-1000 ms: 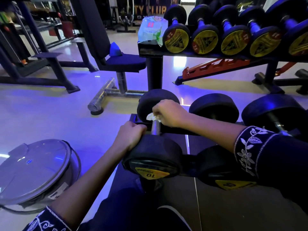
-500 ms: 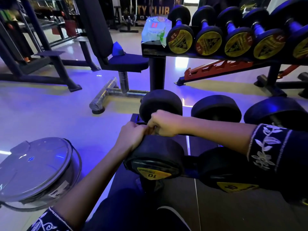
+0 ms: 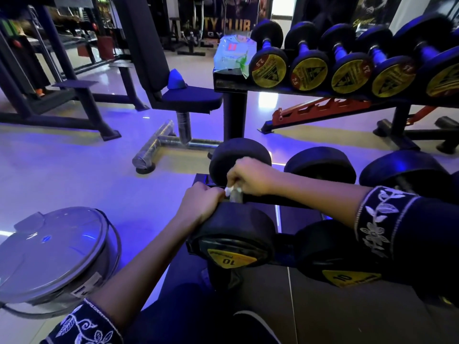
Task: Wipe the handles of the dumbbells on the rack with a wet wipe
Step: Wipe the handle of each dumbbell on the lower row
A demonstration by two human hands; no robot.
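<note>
As right hand (image 3: 250,176) slides up dumbbell (image 3: 236,229), wipe (image 3: 229,189) reappears

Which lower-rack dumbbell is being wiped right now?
The leftmost dumbbell, marked 10: left hand grips its near head, right hand holds the wet wipe on its handle. No hand is on the others.

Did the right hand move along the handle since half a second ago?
Yes. The right hand slid slightly back toward the dumbbell's far head, away from the near head.
</note>
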